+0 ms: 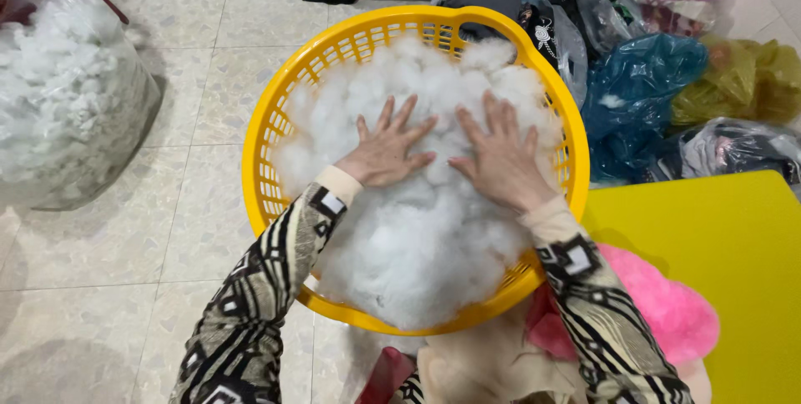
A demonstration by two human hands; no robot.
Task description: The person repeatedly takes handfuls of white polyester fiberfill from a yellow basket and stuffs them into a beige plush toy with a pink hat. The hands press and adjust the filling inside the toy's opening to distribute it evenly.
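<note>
1. The floor (125,245) is the biggest thing. It is pale tile, and it goes all around.
2. A yellow table (726,270) sits on the right side, near the person.
3. A big clear bag of white fluff (67,95) stands on the floor at the left, well apart from the basket.
4. A round yellow basket (267,145) sits in the middle, on the floor in front of the person. It has holes in its wall.
5. A heap of soft white stuffing (409,245) fills the basket. It is piled up higher than the rim. So the basket looks full, and nothing seems to be stuffed yet.
6. A pile of plastic bags (642,78) lies behind the basket, at the top right. One is blue, one is yellow-green, and some are clear with cloth inside.
7. A pink furry toy (676,308) rests by the person's right arm, just beside the basket. It looks soft and floppy. I cannot tell if it has any stuffing in it.
8. The left hand (385,152) lies flat on top of the stuffing. Its fingers are spread wide. It holds nothing.
9. The right hand (501,158) lies flat on the stuffing too, just beside the left one. Its fingers are spread as well, pressing on the fluff and not pinching any.
</note>
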